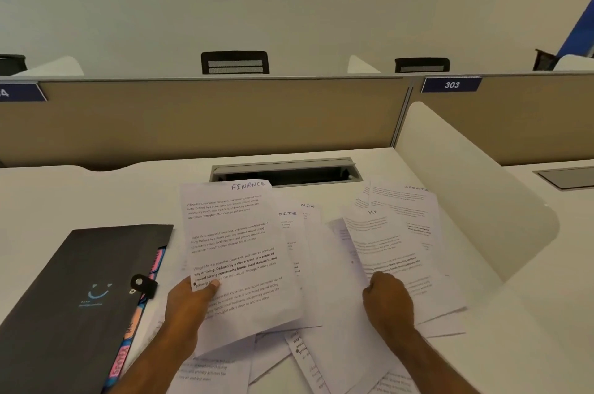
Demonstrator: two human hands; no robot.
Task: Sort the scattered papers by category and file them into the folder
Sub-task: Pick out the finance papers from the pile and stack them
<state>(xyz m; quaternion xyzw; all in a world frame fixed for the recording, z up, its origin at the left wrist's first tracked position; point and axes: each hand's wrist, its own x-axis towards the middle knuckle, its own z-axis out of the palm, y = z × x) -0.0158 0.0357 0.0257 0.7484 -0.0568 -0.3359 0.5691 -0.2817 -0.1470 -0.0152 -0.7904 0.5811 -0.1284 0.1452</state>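
Under the left hand (189, 306), pinched FINANCE sheet (234, 252); right hand (387, 300) gripping HR sheet (382, 242), fingers hidden.

Dark folder (74, 290) shut, white papers (395, 252) scattered

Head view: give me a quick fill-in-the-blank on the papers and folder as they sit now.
1. The left hand holds up a sheet headed ____.
2. The dark folder lies to the ____ of the paper pile.
3. The right hand grips the sheet headed ____.

Missing words: FINANCE; left; HR
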